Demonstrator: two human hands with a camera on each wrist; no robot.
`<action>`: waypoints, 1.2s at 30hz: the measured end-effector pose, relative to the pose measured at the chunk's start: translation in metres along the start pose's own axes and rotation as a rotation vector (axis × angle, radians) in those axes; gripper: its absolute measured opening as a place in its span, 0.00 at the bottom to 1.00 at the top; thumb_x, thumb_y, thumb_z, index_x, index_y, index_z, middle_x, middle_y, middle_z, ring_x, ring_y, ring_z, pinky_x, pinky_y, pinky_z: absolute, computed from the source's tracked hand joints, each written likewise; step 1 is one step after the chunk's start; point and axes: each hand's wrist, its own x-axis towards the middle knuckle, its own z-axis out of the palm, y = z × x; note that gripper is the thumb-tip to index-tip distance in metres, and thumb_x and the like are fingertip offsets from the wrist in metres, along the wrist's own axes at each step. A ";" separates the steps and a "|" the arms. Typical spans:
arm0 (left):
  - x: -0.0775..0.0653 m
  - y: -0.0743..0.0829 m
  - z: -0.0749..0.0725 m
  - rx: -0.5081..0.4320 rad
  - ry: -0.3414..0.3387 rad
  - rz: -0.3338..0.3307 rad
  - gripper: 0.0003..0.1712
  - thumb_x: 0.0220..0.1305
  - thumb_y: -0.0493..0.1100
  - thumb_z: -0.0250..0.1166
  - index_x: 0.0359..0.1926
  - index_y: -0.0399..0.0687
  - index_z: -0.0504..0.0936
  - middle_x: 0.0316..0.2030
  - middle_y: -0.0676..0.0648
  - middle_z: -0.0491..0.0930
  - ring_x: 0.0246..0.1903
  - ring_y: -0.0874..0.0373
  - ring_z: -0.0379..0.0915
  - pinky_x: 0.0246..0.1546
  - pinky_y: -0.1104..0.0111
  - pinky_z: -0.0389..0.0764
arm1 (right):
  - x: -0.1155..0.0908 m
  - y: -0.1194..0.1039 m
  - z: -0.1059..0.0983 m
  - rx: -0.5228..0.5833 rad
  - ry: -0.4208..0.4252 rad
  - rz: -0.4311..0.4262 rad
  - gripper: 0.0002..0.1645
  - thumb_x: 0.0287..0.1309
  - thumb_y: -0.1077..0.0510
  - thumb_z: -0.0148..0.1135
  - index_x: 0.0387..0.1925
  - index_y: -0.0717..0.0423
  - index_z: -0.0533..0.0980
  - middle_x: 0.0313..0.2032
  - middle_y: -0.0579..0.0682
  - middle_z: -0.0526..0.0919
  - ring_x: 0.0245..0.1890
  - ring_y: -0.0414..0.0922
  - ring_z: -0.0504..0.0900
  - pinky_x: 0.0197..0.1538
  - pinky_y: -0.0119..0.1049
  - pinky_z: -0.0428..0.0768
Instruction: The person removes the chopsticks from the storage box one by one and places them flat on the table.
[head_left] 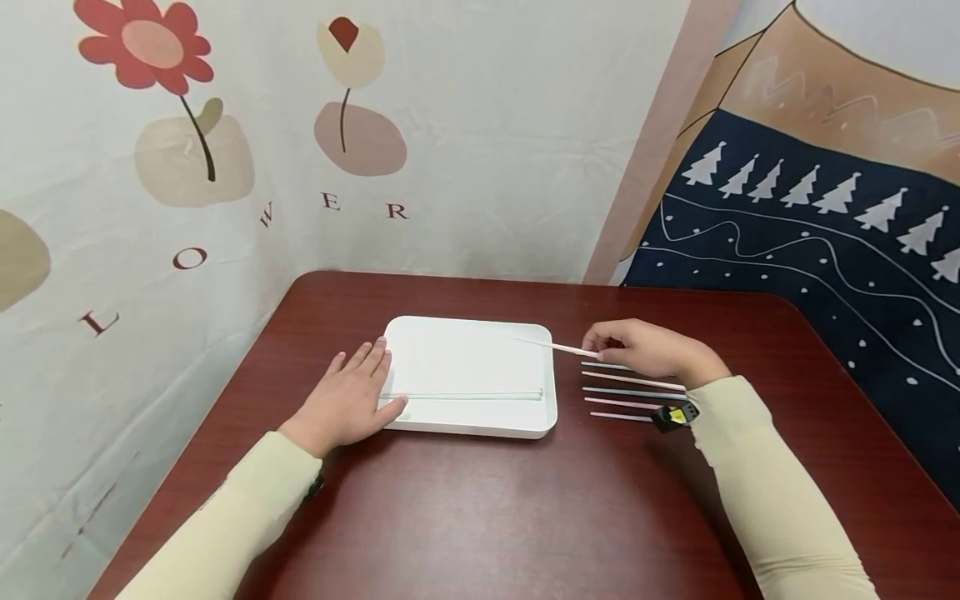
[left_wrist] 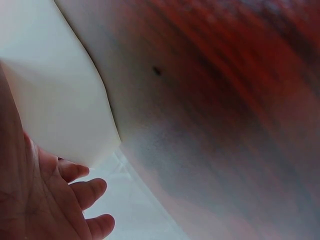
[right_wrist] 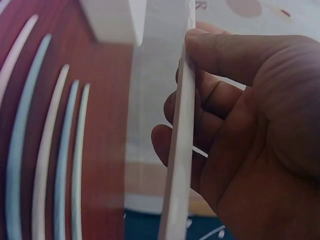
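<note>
A white rectangular tray [head_left: 468,362] lies on the table, and my left hand [head_left: 348,400] rests on its left rim with the fingers extended. In the left wrist view, the fingers of that hand [left_wrist: 55,195] show beside the tray's pale outer side [left_wrist: 65,100]. My right hand [head_left: 645,346] pinches a whitish straw [right_wrist: 179,150] between thumb and fingers. Its far end reaches over the tray's right rim in the head view. Inside the tray, a pale greenish straw [head_left: 465,395] lies lengthwise near the front side.
Several pastel straws [head_left: 630,392] lie in a row on the dark red table [head_left: 480,517], right of the tray and under my right hand. Behind the table hangs a light flower-print cloth [head_left: 487,167]; a navy cloth with white trees [head_left: 795,242] hangs at the right.
</note>
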 end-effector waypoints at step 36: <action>-0.002 0.000 -0.002 -0.013 -0.014 -0.009 0.49 0.71 0.67 0.47 0.74 0.30 0.57 0.75 0.34 0.49 0.73 0.37 0.47 0.69 0.39 0.49 | -0.112 0.042 0.013 0.059 -0.120 0.144 0.11 0.68 0.64 0.58 0.46 0.46 0.78 0.39 0.45 0.78 0.40 0.41 0.74 0.42 0.34 0.75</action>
